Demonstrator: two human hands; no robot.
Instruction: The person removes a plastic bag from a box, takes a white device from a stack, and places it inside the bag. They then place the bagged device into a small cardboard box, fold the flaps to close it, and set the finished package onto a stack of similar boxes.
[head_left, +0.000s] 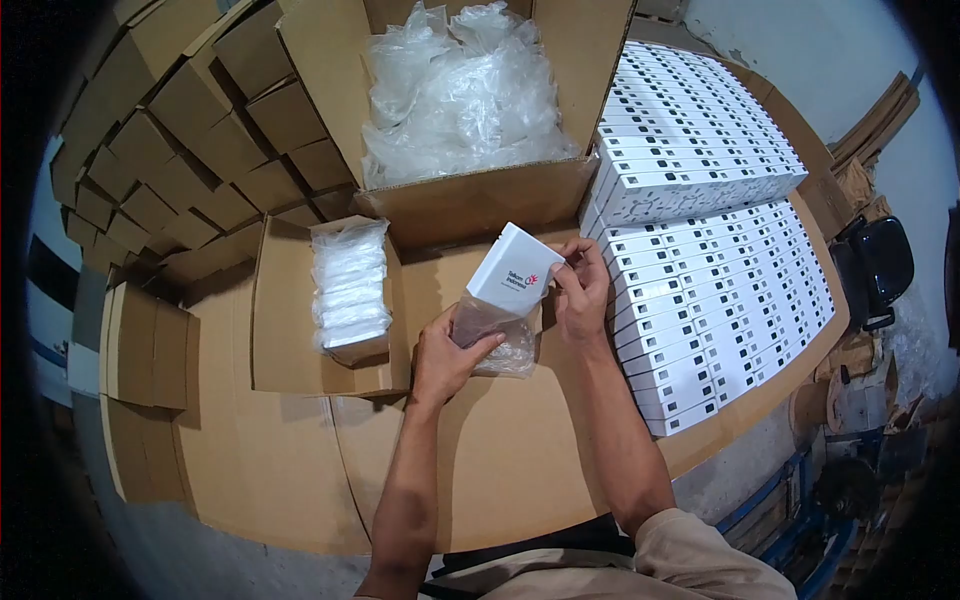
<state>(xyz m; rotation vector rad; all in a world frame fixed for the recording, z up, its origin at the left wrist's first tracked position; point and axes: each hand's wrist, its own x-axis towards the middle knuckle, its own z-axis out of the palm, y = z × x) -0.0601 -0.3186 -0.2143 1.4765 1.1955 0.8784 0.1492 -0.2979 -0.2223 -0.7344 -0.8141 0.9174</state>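
A white box with a small red logo and dark print (511,268) is tilted between my hands, its lower end inside a clear plastic bag (505,345). My left hand (446,355) is closed round the bag and the box's lower left side, thumb across the front. My right hand (582,290) has its fingers bent at the box's right edge, near the logo, pinching there. To the left, an open carton (285,345) holds a row of plastic-wrapped packs (350,285).
Behind my hands a large carton (470,205) is full of clear plastic bags (465,100). Long stacked rows of white boxes (700,290) fill the right side. Brown cartons (190,130) are piled at the back left. A black chair (885,260) is at the far right.
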